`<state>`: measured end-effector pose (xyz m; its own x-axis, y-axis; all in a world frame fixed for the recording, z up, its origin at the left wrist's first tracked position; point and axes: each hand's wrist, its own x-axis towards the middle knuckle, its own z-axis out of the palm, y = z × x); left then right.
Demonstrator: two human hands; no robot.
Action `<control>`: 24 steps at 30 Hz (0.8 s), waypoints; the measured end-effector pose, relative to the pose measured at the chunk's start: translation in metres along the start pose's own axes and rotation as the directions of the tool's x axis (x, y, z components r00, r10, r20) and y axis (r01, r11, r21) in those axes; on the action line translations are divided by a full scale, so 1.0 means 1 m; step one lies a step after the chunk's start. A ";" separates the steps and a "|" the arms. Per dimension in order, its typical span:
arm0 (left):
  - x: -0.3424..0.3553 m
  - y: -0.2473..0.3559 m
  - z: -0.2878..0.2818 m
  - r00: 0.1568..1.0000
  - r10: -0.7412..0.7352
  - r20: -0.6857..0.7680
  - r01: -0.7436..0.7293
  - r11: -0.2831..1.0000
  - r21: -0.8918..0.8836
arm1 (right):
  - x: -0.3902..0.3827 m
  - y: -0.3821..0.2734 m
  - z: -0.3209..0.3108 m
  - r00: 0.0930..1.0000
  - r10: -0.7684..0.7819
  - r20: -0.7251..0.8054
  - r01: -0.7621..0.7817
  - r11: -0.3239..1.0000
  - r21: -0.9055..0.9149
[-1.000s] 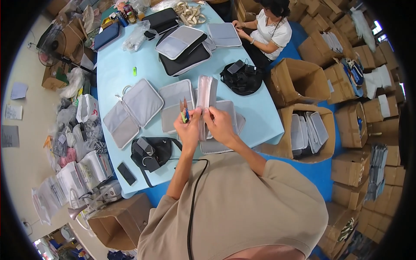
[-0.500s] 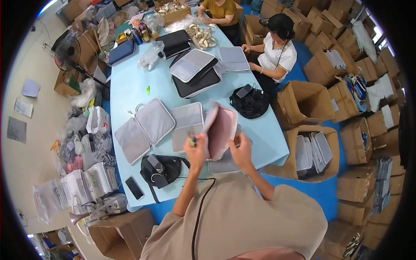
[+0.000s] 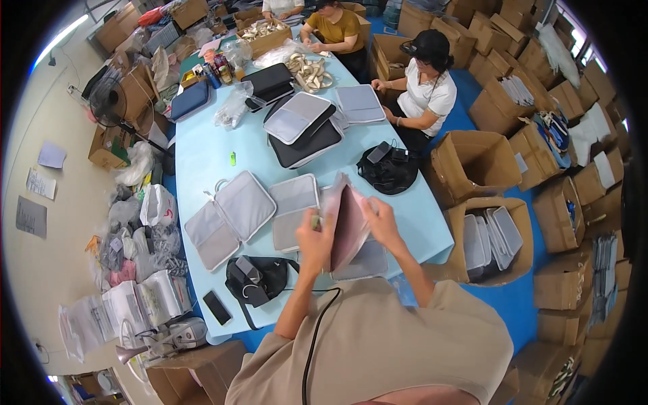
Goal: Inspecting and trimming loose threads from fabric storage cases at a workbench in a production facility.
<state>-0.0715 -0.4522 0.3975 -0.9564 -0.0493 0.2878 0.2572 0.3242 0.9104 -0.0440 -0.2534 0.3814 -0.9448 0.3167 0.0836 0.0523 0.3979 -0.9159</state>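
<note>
I hold a pink padded sleeve case (image 3: 347, 223) upright over the light blue table (image 3: 202, 162), spread open at its top. My left hand (image 3: 314, 241) grips its left side and also pinches a small yellow-green tool. My right hand (image 3: 380, 219) holds the right flap. Beneath the case lies a grey sleeve (image 3: 364, 262). An opened grey case (image 3: 231, 216) lies flat to the left, with a closed grey one (image 3: 291, 208) beside it.
A black bag (image 3: 260, 282) and a phone (image 3: 217, 308) lie near the front edge. Another black bag (image 3: 388, 169) sits at the right. A carton of finished sleeves (image 3: 491, 237) stands to my right. Two seated people (image 3: 424, 88) work at the far side among stacked cases and boxes.
My view has tilted up, showing more of the far table. The pink case has been spread wider between my hands and sits slightly lower.
</note>
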 end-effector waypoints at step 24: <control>0.094 -0.022 -0.282 0.442 0.011 -0.897 -0.139 0.989 -0.056 | -0.056 0.119 0.062 0.736 0.461 0.496 -0.619 0.755 0.217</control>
<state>-0.1281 -0.7299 0.4885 -0.2955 -0.8658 0.4038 0.3948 0.2742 0.8769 -0.0047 -0.2770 0.2435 -0.8313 -0.0101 -0.5557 0.5545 -0.0826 -0.8281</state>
